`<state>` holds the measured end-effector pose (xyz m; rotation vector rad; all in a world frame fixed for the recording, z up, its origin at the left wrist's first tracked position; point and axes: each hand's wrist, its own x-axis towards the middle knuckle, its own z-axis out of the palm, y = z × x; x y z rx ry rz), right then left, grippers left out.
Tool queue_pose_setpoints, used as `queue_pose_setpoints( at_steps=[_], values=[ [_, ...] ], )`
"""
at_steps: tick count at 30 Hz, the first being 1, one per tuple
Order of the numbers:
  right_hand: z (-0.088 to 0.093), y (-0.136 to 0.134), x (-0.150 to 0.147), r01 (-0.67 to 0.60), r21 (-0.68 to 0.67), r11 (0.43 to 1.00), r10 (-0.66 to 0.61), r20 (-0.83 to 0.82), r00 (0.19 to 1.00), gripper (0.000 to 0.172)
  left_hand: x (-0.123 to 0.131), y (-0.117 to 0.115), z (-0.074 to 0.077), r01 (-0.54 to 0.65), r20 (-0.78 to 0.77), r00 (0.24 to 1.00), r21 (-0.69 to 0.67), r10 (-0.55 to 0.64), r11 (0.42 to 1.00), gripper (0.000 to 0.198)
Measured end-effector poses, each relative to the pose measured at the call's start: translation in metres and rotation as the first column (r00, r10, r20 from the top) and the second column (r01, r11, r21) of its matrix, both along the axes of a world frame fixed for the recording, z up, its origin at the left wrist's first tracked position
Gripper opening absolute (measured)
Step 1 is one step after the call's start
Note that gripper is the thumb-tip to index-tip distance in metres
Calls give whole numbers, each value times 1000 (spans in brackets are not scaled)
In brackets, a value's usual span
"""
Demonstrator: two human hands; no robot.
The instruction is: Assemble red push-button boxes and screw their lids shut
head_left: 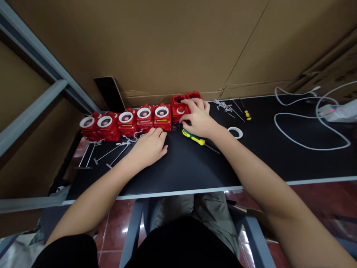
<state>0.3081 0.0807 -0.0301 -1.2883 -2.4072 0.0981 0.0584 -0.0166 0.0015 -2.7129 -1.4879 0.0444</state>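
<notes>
My right hand (197, 118) is closed around a red box-shaped unit (178, 111), thumb at its near side and index finger over the round opening on top. My left hand (152, 148) rests on the black table with fingers lying loosely bent and nothing in them, just in front of a red unit with a white ring (162, 117). Just below the right hand lies a green-and-yellow screwdriver (193, 137). Partly hidden behind the right fingers is another red unit without a ring (193, 95). To its right, a loose white ring (235, 133) lies flat.
Several ringed red units (105, 122) stand in a row at left, with white cords and T-shaped metal rods (118, 155) before them. A small yellow-handled screwdriver (247, 115) and a white cable (306, 148) lie to the right. A phone (109, 93) leans on the cardboard wall.
</notes>
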Motion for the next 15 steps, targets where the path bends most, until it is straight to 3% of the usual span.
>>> queue_pose_setpoints(
  at_steps=[8,15],
  values=[
    [-4,9,2,-59,-8,998,59,-32,998,24,0,3,-2,-14,13,1000,-6,14,1000,43],
    [-8,15,1,-101,95,990,106,-47,993,26,-3,7,-8,-23,87,996,20,21,1000,48]
  ],
)
